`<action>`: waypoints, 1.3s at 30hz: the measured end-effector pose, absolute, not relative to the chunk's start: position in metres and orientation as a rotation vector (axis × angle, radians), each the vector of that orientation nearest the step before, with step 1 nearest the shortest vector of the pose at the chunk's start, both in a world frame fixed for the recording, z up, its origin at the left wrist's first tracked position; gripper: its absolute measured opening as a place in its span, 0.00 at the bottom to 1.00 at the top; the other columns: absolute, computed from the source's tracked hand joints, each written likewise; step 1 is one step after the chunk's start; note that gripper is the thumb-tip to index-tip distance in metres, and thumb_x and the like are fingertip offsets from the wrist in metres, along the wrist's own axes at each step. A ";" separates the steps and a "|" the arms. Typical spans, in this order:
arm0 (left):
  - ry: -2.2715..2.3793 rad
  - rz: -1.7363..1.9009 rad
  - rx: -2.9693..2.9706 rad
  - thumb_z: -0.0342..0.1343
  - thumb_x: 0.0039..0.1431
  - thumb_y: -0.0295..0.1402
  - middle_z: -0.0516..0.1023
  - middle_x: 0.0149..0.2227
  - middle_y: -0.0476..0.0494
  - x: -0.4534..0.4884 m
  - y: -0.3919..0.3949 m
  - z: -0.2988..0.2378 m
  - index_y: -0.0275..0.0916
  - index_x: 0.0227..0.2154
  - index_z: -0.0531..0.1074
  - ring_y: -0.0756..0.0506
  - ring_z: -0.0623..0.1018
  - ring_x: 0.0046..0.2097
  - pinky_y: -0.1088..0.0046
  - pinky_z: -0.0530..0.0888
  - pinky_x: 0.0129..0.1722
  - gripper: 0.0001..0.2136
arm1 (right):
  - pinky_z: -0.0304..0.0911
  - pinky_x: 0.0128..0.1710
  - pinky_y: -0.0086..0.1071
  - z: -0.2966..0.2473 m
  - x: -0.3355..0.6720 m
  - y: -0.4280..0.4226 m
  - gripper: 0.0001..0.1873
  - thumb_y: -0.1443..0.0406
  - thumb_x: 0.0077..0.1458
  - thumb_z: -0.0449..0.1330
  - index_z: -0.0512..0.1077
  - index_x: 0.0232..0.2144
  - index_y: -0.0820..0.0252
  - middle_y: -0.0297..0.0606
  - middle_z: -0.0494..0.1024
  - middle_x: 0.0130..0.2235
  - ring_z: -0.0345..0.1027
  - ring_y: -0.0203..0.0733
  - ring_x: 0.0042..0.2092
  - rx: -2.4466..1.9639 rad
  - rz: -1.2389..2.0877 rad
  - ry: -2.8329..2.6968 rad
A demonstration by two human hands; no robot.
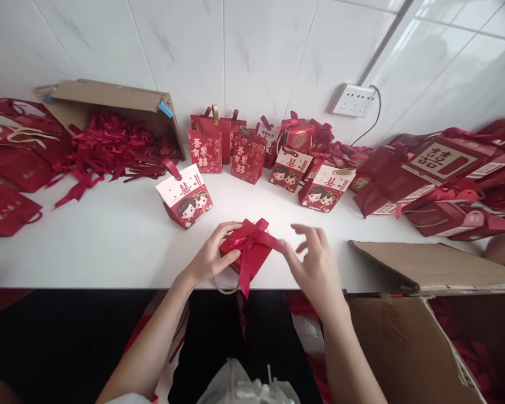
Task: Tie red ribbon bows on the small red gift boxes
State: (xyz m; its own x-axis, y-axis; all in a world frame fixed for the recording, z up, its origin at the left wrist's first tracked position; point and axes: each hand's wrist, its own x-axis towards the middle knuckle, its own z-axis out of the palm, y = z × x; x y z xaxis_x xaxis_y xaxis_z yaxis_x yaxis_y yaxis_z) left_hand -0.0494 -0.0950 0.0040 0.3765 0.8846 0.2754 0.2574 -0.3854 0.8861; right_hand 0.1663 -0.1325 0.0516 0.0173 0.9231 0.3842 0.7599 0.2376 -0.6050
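Observation:
A small red gift box (261,259) sits near the table's front edge, with a red ribbon (249,242) tied in a bow on top. One ribbon tail hangs over the front and another points right. My left hand (212,252) grips the box's left side, thumb on the front and fingers at the back. My right hand (313,258) is just right of the box, fingers spread, its thumb tip at the end of the right ribbon tail. A twisted cord (225,290) loops out below the box. Behind it stands a red and white box (186,196) with cartoon figures.
An open carton (109,90) spills red ribbons (109,140) at the back left. Several decorated boxes (248,160) line the wall. Red boxes pile up on the right (437,163). A cardboard carton (387,336) stands at the lower right, flap raised. A power strip (353,101) is on the wall.

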 end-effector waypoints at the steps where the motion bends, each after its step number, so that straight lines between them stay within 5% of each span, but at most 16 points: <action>1: 0.994 0.996 1.865 0.51 0.59 0.37 0.65 0.55 0.38 -0.049 -0.098 0.004 0.41 0.54 0.61 0.41 0.68 0.56 0.63 0.69 0.55 0.20 | 0.66 0.29 0.33 0.050 0.170 -0.118 0.20 0.51 0.57 0.54 0.68 0.43 0.59 0.43 0.70 0.40 0.68 0.39 0.30 -1.509 0.355 -1.818; 8: 1.448 0.938 2.117 0.52 0.59 0.39 0.68 0.48 0.39 -0.038 -0.140 0.013 0.39 0.51 0.61 0.41 0.71 0.51 0.63 0.71 0.50 0.19 | 0.60 0.28 0.29 0.024 0.158 -0.087 0.10 0.60 0.57 0.56 0.66 0.26 0.59 0.31 0.65 0.25 0.59 0.33 0.27 -1.319 0.788 -1.838; 14: 1.473 1.021 2.059 0.51 0.60 0.39 0.68 0.49 0.40 -0.044 -0.134 0.011 0.41 0.51 0.61 0.43 0.71 0.51 0.65 0.70 0.51 0.18 | 0.65 0.32 0.29 0.023 0.156 -0.138 0.10 0.62 0.57 0.55 0.63 0.25 0.58 0.36 0.63 0.34 0.61 0.37 0.36 -1.276 0.948 -1.526; 20: 1.626 1.451 1.616 0.50 0.60 0.43 0.73 0.43 0.43 -0.037 -0.114 0.003 0.39 0.40 0.69 0.45 0.74 0.47 0.69 0.72 0.46 0.13 | 0.57 0.27 0.27 0.030 0.155 -0.166 0.11 0.65 0.58 0.55 0.61 0.24 0.58 0.32 0.62 0.30 0.55 0.33 0.28 -1.337 0.855 -1.620; 27: 1.322 0.962 1.730 0.50 0.60 0.43 0.68 0.55 0.45 -0.026 -0.116 0.035 0.43 0.53 0.64 0.45 0.67 0.58 0.70 0.64 0.57 0.19 | 0.54 0.27 0.27 0.037 0.159 -0.162 0.13 0.62 0.59 0.54 0.61 0.23 0.58 0.32 0.63 0.28 0.56 0.33 0.29 -1.289 1.047 -1.628; 30: 1.294 0.820 1.916 0.49 0.61 0.42 0.65 0.58 0.47 -0.020 -0.104 0.046 0.44 0.48 0.68 0.45 0.63 0.60 0.68 0.61 0.59 0.15 | 0.53 0.28 0.27 0.040 0.161 -0.156 0.13 0.62 0.59 0.54 0.61 0.24 0.59 0.30 0.63 0.26 0.55 0.33 0.28 -1.289 1.100 -1.620; 34: 1.405 0.935 2.063 0.50 0.61 0.36 0.70 0.49 0.44 -0.016 -0.104 0.047 0.40 0.31 0.70 0.44 0.68 0.55 0.65 0.63 0.56 0.08 | 0.50 0.24 0.26 0.039 0.163 -0.149 0.15 0.59 0.58 0.54 0.61 0.22 0.59 0.28 0.61 0.21 0.53 0.31 0.24 -1.299 1.239 -1.411; 39: 1.504 1.017 1.969 0.50 0.61 0.36 0.72 0.34 0.48 -0.022 -0.126 0.037 0.40 0.38 0.68 0.48 0.73 0.38 0.70 0.69 0.44 0.07 | 0.51 0.24 0.26 0.033 0.164 -0.139 0.18 0.56 0.57 0.55 0.60 0.21 0.59 0.26 0.58 0.18 0.53 0.30 0.22 -1.243 1.370 -1.213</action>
State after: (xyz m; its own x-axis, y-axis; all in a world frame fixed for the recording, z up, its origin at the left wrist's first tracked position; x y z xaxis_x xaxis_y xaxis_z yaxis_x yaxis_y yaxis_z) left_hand -0.0224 -0.1259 0.0373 0.1293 0.9519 0.2776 0.6125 -0.2968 0.7327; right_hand 0.1638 -0.1389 0.0326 -0.0939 0.9887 -0.1167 -0.0040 -0.1176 -0.9931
